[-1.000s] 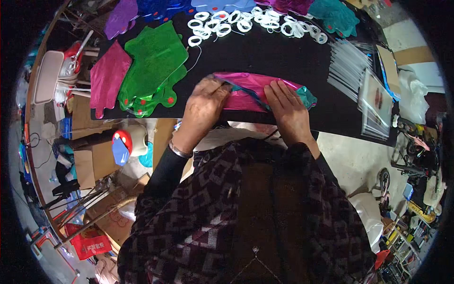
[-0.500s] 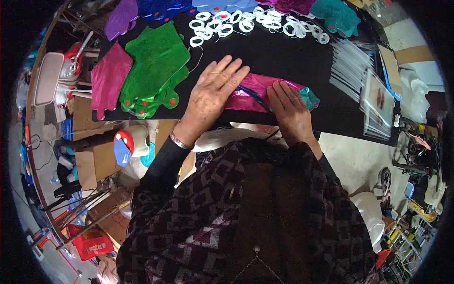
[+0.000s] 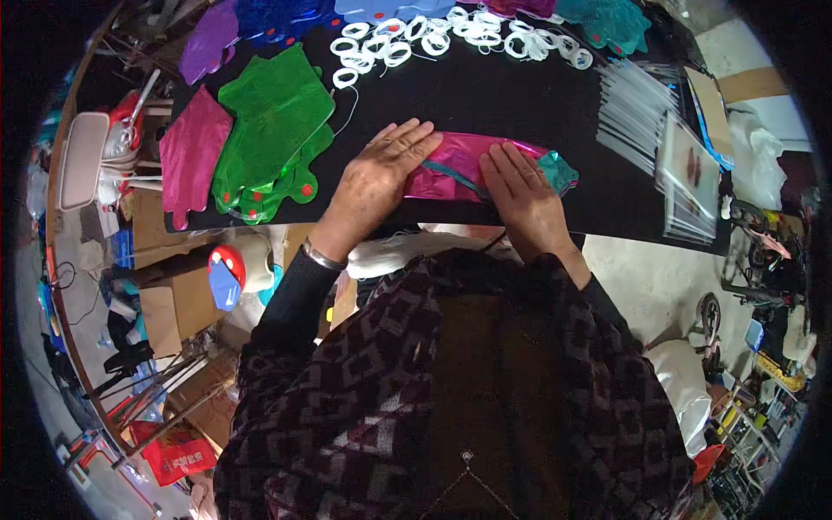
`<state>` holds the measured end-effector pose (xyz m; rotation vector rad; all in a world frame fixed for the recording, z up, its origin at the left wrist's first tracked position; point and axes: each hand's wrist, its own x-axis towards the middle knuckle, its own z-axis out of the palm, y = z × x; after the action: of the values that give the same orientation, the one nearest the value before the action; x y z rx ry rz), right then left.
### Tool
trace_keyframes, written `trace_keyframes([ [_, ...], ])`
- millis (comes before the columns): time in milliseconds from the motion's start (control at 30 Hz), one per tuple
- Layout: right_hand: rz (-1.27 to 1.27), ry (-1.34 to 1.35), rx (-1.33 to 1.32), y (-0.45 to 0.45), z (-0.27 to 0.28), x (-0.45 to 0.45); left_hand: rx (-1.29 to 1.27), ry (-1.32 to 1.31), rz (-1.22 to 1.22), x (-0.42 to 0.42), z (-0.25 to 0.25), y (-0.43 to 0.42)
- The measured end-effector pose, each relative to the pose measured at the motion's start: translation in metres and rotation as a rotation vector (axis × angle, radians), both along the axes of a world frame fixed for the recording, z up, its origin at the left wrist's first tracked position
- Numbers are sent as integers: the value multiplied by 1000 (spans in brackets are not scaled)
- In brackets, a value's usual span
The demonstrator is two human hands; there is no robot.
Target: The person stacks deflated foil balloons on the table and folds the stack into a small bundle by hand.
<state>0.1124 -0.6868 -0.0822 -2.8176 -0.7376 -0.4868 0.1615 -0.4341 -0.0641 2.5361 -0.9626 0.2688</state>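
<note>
A shiny pink foil balloon [image 3: 459,149], folded into a flat strip, lies at the front of the black table. Teal foil [image 3: 557,170] shows at its right end, and a narrow dark teal band crosses its middle. My left hand [image 3: 373,180] rests flat over the strip's left end, fingers stretched out and covering that part. Flat on the right half lies my right hand [image 3: 527,195], its fingers extended, close to the teal end. Neither hand grips anything.
Left of the hands lie green foil balloons [image 3: 273,121] and a pink one [image 3: 195,160]. White ribbon rolls [image 3: 399,54] line the back, before purple, blue and teal foil. Clear sticks [image 3: 628,113] and plastic packets [image 3: 689,186] lie right. The table's front edge [image 3: 303,214] is close.
My left hand has slid slightly down and left, its fingers still on the foil. My right hand has shifted slightly left. The camera view has moved a little.
</note>
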Motion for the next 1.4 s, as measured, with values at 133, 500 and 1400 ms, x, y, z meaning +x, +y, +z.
trace_keyframes([
  [133,27,13,2,-1,2,-1,-4,13,-25,0,2,8],
  [500,26,-23,21,0,-2,-1,-50,98,-53,3,24,11],
  [1400,-219,-94,351,-41,47,-7,-154,146,-39,-2,-1,-14],
])
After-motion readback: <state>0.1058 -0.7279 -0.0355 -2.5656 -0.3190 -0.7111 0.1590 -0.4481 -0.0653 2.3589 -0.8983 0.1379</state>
